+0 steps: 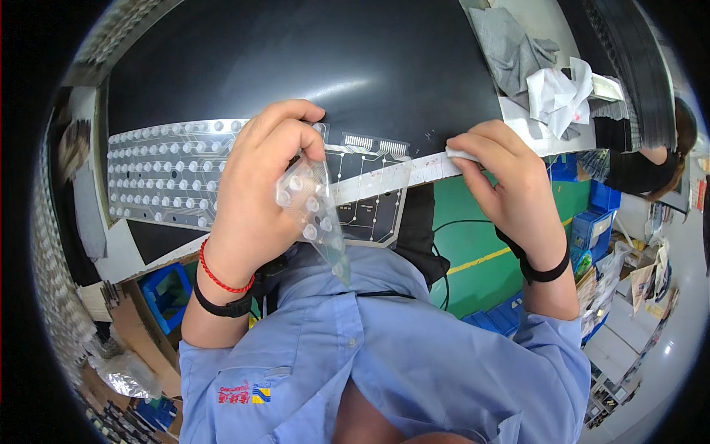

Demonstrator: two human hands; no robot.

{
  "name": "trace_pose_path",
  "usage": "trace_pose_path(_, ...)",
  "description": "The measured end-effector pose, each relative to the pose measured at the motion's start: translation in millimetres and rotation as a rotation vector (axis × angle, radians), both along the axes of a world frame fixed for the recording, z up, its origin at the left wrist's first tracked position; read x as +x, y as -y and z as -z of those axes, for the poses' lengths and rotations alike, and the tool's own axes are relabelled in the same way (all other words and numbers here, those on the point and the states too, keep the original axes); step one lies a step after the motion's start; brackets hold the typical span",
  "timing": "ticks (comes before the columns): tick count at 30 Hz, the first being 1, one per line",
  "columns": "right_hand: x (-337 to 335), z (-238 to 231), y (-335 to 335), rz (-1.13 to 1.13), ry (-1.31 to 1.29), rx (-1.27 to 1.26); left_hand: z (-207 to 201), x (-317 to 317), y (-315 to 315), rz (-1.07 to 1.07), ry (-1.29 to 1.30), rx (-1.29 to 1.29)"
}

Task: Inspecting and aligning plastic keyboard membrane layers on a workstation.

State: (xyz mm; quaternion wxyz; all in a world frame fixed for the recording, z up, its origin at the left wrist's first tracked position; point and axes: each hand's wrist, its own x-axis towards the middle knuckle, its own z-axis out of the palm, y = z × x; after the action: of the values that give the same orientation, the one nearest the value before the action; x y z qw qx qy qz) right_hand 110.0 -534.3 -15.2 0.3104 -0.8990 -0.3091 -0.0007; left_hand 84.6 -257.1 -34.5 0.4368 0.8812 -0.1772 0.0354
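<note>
A clear keyboard membrane sheet [166,174] with rows of white rubber domes and printed traces lies along the front of the black table. My left hand [255,174] is closed on its right part, thumb and forefinger pinching the lifted corner flap [314,203], which is bent up and tilted. Under and right of the flap, a flat circuit layer [370,196] with dark areas and a striped contact tail [373,143] overhangs the table's front edge. My right hand [506,174] is apart from the sheet, pinching a small white folded pad [461,154] over the table edge.
The black tabletop [318,59] stretches away behind the sheet, with a white front edge [429,169]. Crumpled grey cloth [510,48] and white wipes [558,96] lie at the right. Blue bins [592,222] stand on the green floor; a person [651,159] is at far right.
</note>
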Motion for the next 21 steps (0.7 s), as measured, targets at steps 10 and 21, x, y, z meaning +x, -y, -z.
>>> trace_pose_path(10, 0.2, -6.4, -1.6, -0.046, -0.003, -0.041, -0.9, -2.2, -0.7, 0.005, 0.033, -0.002)
trace_pose_path(21, 7.3, -9.4, -14.3, -0.055, 0.023, -0.078, -1.2, -3.3, -2.6, -0.010, 0.064, -0.010)
